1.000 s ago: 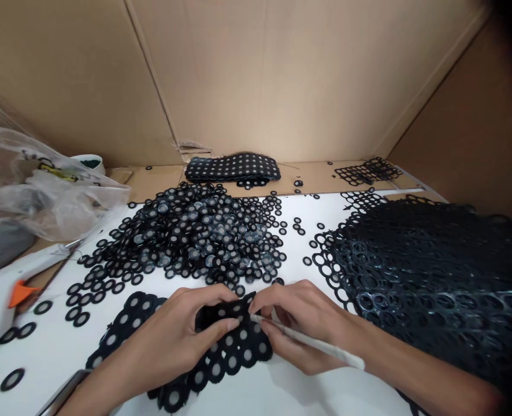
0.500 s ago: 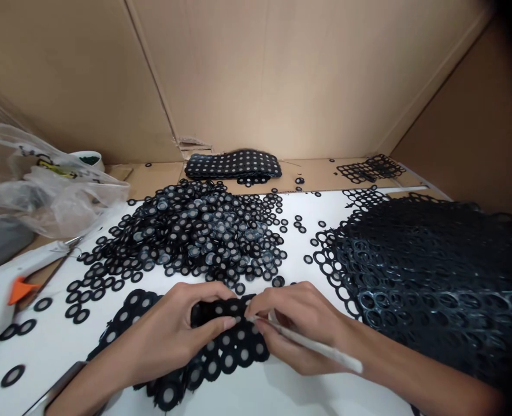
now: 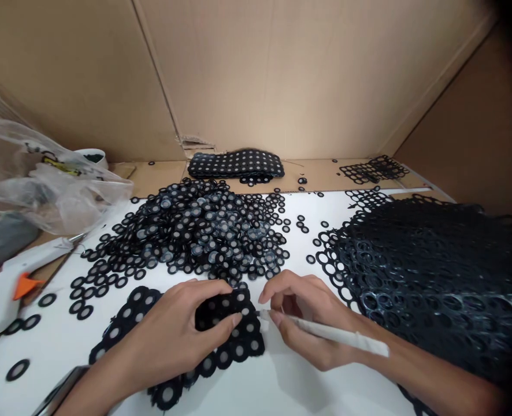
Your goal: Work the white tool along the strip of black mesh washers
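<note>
The right hand has pulled back a little to the right, so its fingers no longer touch the black dotted sheet as they did a moment ago. The left hand has stayed where it was, and it pinches the sheet between its thumb and pointing finger, with the thumb on top. The right hand holds a thin white stick, with its pointing finger lifted up. The stick's tip is right by the sheet's edge, but I can't tell if they touch. The sheet is on the white counter, close to the person, and part of it is under the left hand. Just behind it is a big heap of little black rounds with pale middles. A big black pile of holey net is on the right, and a white glue gun lies on the left.
</note>
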Demonstrator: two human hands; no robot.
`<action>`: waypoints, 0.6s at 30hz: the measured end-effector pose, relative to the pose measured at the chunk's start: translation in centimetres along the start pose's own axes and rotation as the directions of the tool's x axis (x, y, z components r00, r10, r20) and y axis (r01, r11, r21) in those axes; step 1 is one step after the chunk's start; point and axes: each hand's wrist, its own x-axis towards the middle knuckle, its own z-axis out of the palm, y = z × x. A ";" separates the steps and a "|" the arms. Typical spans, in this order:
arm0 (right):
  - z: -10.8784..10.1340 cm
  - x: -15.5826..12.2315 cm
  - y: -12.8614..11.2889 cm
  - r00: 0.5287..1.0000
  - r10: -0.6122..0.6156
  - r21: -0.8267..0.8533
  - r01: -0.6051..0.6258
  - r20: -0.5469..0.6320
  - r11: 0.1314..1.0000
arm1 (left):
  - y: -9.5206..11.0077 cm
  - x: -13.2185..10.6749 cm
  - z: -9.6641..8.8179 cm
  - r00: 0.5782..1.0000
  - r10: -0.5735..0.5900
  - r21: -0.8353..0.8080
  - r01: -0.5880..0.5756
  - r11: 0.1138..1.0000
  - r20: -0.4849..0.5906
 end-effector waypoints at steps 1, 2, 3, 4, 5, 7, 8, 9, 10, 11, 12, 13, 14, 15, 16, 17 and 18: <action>0.0 0.0 0.0 1.000 0.001 -0.005 -0.001 0.001 1.000 | 0.1 0.0 0.1 1.000 -0.022 -0.004 0.022 1.000 0.005; 0.1 -0.1 -0.1 1.000 0.000 -0.010 0.000 0.002 1.000 | 0.1 0.0 0.1 0.999 -0.037 -0.010 0.037 0.999 0.009; 0.1 -0.1 -0.2 1.000 -0.003 -0.019 0.003 0.000 1.000 | 0.2 0.1 0.2 0.999 -0.041 -0.018 0.042 0.999 0.012; 0.1 -0.1 -0.2 1.000 -0.011 -0.032 0.011 -0.003 0.999 | 0.3 0.2 0.2 0.999 -0.041 -0.026 0.041 0.999 0.017; 0.0 0.0 -0.3 1.000 -0.021 -0.049 0.020 -0.008 0.999 | 0.3 0.2 0.2 0.999 -0.037 -0.037 0.037 0.999 0.021; 0.0 0.0 -0.4 0.999 -0.043 -0.083 0.041 -0.015 0.996 | 0.4 0.4 0.2 0.999 -0.020 -0.057 0.022 0.998 0.029; -0.1 0.1 -0.4 0.998 -0.053 -0.101 0.051 -0.020 0.994 | 0.4 0.4 0.1 1.000 -0.006 -0.065 0.008 0.998 0.030; -0.1 0.1 -0.5 0.998 -0.063 -0.116 0.060 -0.024 0.991 | 0.3 0.5 0.1 1.000 0.009 -0.070 -0.007 0.998 0.030; -0.2 0.1 -0.5 0.997 -0.072 -0.128 0.068 -0.028 0.989 | 0.3 0.5 0.1 0.999 0.023 -0.073 -0.020 0.997 0.028; -0.2 0.1 -0.5 0.996 -0.081 -0.138 0.076 -0.031 0.987 | 0.3 0.5 0.0 0.999 0.033 -0.076 -0.031 0.997 0.029; -0.2 0.2 -0.5 0.995 -0.090 -0.146 0.084 -0.033 0.986 | 0.3 0.5 0.0 0.999 0.040 -0.079 -0.037 0.996 0.030; -0.2 0.2 -0.6 0.995 -0.096 -0.151 0.090 -0.035 0.984 | 0.3 0.5 0.0 0.999 0.043 -0.082 -0.040 0.996 0.031; -0.3 0.2 -0.6 0.994 -0.102 -0.154 0.095 -0.037 0.983 | 0.3 0.5 0.0 0.999 0.044 -0.086 -0.041 0.995 0.033; -0.3 0.2 -0.6 0.993 -0.108 -0.157 0.101 -0.036 0.982 | 0.4 0.5 -0.1 0.999 0.042 -0.089 -0.039 0.995 0.033; -0.3 0.3 -0.6 0.994 -0.108 -0.164 0.102 -0.032 0.981 | 0.5 0.5 -0.1 0.999 0.040 -0.092 -0.037 0.995 0.036; -0.4 0.3 -0.7 0.994 -0.107 -0.172 0.102 -0.024 0.980 | 0.6 0.5 -0.1 0.998 0.041 -0.095 -0.037 0.995 0.038; -0.4 0.3 -0.7 0.995 -0.103 -0.184 0.098 -0.018 0.978 | 0.6 0.4 -0.1 0.998 0.044 -0.096 -0.040 0.995 0.038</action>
